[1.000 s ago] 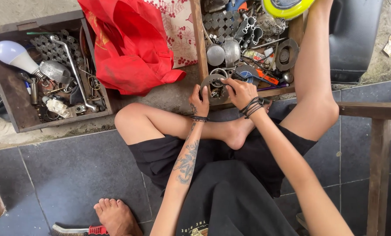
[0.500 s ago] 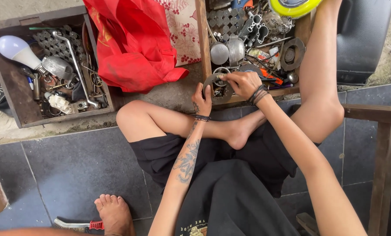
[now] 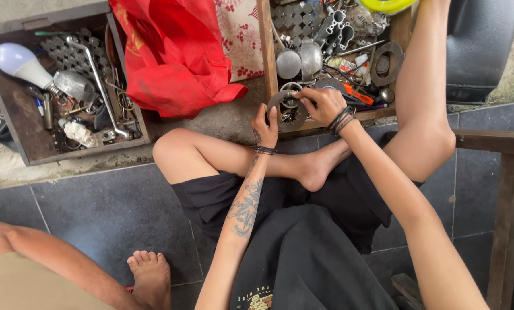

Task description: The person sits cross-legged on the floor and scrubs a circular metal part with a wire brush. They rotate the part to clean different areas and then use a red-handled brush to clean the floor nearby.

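Head view, looking down on a person seated on a dark tiled floor (image 3: 96, 212) in black shorts. At the lower left edge of the frame a second person's bare leg and foot (image 3: 150, 275) stand on the tiles, apart from the seated person's own limbs.

Above the frame's centre, the two hands meet on a flat round metal disc (image 3: 282, 112) with holes in it, held just over the near edge of a wooden box. The left hand (image 3: 265, 127), its forearm tattooed and its wrist banded, curls its fingers round the disc's lower left rim. The right hand (image 3: 324, 104), with dark cords at the wrist, reaches in from the right; its thumb and fingertips are pinched at the disc's upper middle. What they pinch is too small to tell.

The seated person's left leg is folded across the frame's centre, with its foot (image 3: 314, 172) below the hands; the right leg rises along the right side beside the box.

The wooden box (image 3: 266, 51), upper centre, is crowded with metal parts: two small round cups (image 3: 300, 60), a dark ring plate (image 3: 384, 63) and assorted scrap. A red cloth (image 3: 171, 57) lies left of it. At the upper left, a second wooden box (image 3: 16, 143) holds a white light bulb (image 3: 16, 62), a bent metal bar (image 3: 99, 86) and loose hardware.
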